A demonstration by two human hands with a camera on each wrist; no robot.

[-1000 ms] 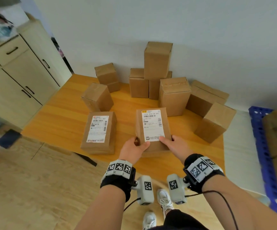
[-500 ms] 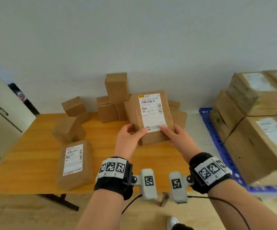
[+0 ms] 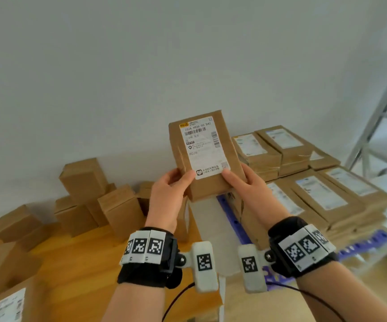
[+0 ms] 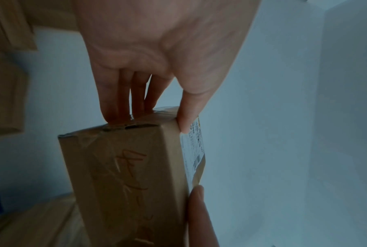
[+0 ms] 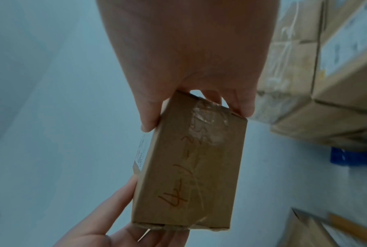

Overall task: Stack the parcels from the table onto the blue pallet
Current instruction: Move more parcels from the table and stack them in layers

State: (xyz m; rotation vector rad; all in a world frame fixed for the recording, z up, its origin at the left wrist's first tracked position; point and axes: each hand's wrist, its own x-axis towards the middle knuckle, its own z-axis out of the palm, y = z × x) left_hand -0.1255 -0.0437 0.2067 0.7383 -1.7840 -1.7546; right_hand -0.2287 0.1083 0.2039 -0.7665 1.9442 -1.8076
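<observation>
A flat brown parcel with a white shipping label is held up in the air, between the table and the pallet stack. My left hand grips its lower left corner, thumb on the label face, fingers behind. My right hand grips the lower right corner the same way. In the left wrist view the parcel shows its taped end with orange writing. The right wrist view shows the parcel pinched between thumb and fingers. The blue pallet lies to the right, loaded with labelled parcels.
Several plain brown boxes stand on the wooden table at the left, against the white wall. Another labelled parcel lies at the table's near left corner. A grey metal frame rises at the far right.
Both hands lifted the labelled parcel off the table and carried it up and to the right. My view swung right, bringing the loaded pallet into sight.
</observation>
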